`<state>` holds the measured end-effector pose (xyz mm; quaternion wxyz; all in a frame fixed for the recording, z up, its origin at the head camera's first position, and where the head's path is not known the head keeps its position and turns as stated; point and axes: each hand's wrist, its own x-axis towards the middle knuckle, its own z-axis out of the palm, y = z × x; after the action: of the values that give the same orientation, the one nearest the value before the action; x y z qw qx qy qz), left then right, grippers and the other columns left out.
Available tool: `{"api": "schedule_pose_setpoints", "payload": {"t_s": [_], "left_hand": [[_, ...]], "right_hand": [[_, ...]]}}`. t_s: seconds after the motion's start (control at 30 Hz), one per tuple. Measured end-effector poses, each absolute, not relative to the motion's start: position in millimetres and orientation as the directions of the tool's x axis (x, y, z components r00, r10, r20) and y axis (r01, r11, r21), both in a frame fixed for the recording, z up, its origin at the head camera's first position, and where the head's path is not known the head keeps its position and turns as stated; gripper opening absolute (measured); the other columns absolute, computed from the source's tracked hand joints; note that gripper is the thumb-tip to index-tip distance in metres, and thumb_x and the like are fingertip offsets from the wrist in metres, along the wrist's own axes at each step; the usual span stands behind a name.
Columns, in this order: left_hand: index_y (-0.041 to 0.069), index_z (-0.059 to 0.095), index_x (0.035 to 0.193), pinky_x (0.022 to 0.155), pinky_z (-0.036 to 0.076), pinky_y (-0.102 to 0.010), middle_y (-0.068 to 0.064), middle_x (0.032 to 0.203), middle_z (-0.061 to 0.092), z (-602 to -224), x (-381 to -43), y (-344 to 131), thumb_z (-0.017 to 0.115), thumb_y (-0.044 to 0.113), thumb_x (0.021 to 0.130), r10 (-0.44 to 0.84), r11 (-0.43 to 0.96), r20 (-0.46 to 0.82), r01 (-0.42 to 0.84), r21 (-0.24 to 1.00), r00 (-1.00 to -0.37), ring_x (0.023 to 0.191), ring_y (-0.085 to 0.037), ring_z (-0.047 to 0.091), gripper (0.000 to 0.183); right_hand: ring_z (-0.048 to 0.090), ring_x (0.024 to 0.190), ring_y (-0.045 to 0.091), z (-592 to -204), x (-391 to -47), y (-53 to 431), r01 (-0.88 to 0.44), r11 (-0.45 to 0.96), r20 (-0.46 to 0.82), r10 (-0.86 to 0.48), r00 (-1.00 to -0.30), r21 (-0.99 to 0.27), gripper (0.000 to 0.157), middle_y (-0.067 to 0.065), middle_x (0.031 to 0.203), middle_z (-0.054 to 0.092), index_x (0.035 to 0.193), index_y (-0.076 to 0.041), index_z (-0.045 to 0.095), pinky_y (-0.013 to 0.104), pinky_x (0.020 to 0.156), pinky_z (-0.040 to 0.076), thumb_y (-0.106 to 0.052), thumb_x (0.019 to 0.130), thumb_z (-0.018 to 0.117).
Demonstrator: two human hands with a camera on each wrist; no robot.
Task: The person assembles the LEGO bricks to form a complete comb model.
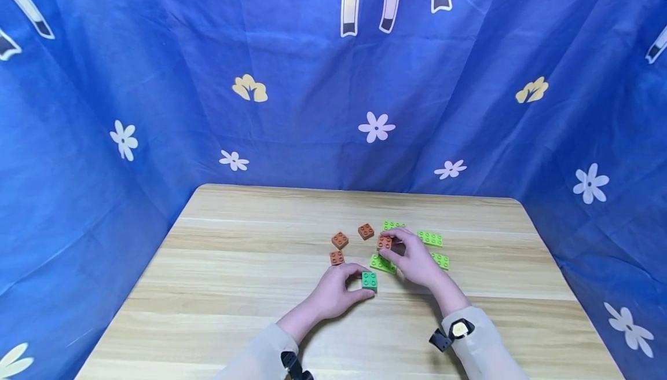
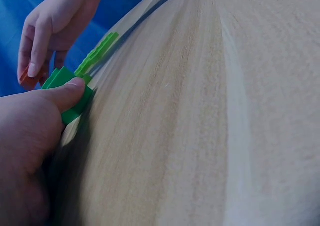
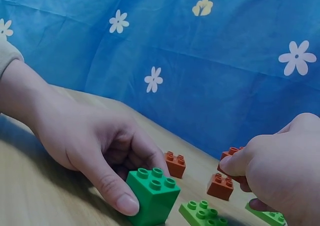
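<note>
Two hands, each grip narrowed to the width of its block. Left hand (image 1: 333, 294): thumb and fingers astride one square, studded emerald-green plastic block (image 1: 369, 281), base cut off in the right wrist view. Right hand (image 1: 417, 260): one studded orange-brown plastic block (image 1: 384, 242), pinched above the desk (image 1: 234, 252). Beyond: three loose orange-brown studded blocks (image 1: 340, 240), left of the right hand; four flat lime-green studded plates (image 1: 383, 263), at least two partly hidden by the right hand. Behind: blue printed cloth (image 1: 302, 131), cropped at top.
</note>
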<state>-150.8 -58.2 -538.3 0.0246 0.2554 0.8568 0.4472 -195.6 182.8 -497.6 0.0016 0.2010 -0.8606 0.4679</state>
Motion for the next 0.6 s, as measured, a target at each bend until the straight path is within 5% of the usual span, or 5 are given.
{"api": "schedule_pose_setpoints", "payload": {"t_s": [0.6], "left_hand": [[0.016,0.076,0.119,0.103,0.051,-0.038,0.011,0.111,0.074,-537,-151,-59,0.088,0.032,0.089,0.463,0.475,0.176,0.411,0.778,-0.869,0.109,-0.011,0.066,0.036]], "right_hand": [[0.069,0.114,0.024,-489,-181,178,-0.358,0.400,0.204,-0.377,-0.903,-0.843,0.040,0.001,0.124,0.068,0.135,-0.008,0.067,0.041,0.103,0.055,-0.010,0.097,0.078]]}}
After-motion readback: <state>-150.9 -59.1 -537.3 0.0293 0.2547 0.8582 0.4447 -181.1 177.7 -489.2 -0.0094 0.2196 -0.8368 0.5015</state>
